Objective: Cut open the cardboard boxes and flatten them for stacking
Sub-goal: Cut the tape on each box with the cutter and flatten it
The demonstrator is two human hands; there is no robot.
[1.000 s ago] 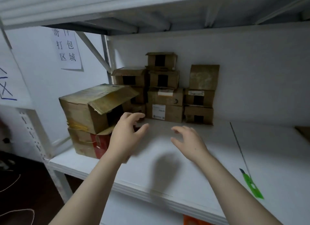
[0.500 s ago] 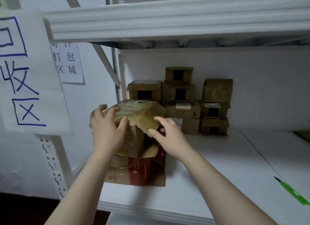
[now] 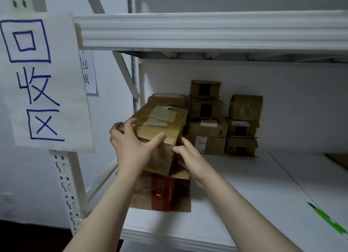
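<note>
Nearest of all, well to the right of the top box and closer to the person than it, a green cutter [image 3: 329, 221] lies on the white shelf board [image 3: 244, 195], and neither hand touches it. Judging by that, no cutting has begun and the box is only being taken off its pile.

Both hands hold the top box [image 3: 162, 127]. The left hand [image 3: 131, 148] is curled over its near left corner, with the thumb laid across the near face. The right hand [image 3: 190, 161] grips its near right edge, thumb in front, fingers hidden round the side.

Directly beneath the top box sits a lower box [image 3: 162, 191] with a red panel; I cannot tell whether the two are touching. A loose flap [image 3: 178, 173] juts from the underside of the top box on its right, and that is the first risk. The right hand may be bearing on soft, opened card rather than a firm wall, so the box could sag or slip if pulled fast. The flap could also snag the lower box and drag it toward the shelf lip.

Behind the top box, just beside its far right corner, small boxes [image 3: 207, 131] stand piled against the back wall. Swinging the far end rightward could topple them.
</note>
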